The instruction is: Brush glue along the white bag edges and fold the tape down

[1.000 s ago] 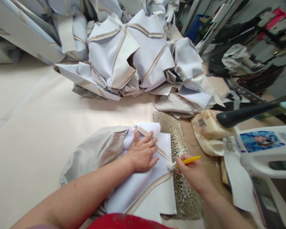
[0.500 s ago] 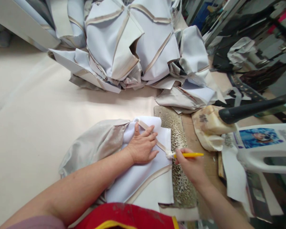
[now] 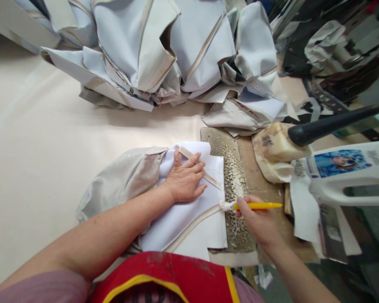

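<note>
Head view shows the left hand (image 3: 188, 182), fingers spread, on seamed white fabric (image 3: 186, 216), likely light, limp, best pinned mid-panel, while the right hand (image 3: 258, 221) pinches a yellow-handled brush (image 3: 265, 205).

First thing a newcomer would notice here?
Probably the yellow-handled brush in the right hand, its white tip at the right edge of the pale fabric piece, which the left hand presses flat. Next, the crusted board partly under that edge. Then the big heap of white, tape-seamed pieces across the top of the view.
</note>
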`<action>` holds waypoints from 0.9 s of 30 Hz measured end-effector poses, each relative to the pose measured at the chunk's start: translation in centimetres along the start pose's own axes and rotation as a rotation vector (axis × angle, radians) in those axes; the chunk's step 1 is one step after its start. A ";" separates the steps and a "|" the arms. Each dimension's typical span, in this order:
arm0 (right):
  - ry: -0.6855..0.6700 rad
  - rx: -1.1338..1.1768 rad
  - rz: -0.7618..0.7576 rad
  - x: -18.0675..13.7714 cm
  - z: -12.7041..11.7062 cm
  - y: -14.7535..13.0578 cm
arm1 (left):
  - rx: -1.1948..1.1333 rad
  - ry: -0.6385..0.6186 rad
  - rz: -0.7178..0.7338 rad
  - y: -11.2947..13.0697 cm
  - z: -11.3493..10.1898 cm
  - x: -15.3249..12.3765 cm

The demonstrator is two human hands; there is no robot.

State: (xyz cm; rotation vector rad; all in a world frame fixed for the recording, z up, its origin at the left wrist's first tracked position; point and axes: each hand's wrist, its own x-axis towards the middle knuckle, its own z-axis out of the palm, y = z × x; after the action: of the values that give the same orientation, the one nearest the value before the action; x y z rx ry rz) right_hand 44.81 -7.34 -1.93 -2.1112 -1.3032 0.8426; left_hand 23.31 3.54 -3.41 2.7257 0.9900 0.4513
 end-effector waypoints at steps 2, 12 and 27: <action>0.042 0.022 -0.062 -0.6 0.2 0.6 | 0.013 -0.001 -0.002 0.0 0.0 0.0; -0.033 -0.054 -0.137 -4.8 0.2 3.1 | 0.060 0.029 -0.009 0.4 0.0 0.1; 0.036 -0.129 -0.180 -10.8 -0.3 4.3 | 0.150 -0.069 -0.036 0.9 -2.0 0.7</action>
State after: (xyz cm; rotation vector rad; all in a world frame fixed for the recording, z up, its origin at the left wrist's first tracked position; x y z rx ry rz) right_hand 43.86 -18.93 -2.23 -2.0572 -1.5385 0.6572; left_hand 23.65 3.54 -1.12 2.8279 1.0938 0.2858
